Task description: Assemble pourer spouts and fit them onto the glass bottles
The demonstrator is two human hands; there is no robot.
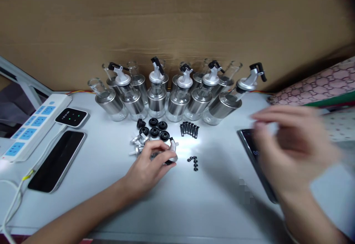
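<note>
While the left hand closes its fingers on a small silver pourer spout with black cap, black round rubber caps lie just beyond it. Blurred, the right hand hovers open-fingered above a dark flat phone.

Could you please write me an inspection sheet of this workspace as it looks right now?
Surface: pale table, lit brightly at its middle.
Job's things: silver pourer spout under the left hand; black caps, black stoppers, small black rings; glass bottles in rows behind.
Clutter: phone, small black device.
Hands: left hand closed over the spout; right hand blurred above a dark phone.
Cables: white cable, power strip.
Surroundings: cardboard wall, patterned cloth.
</note>
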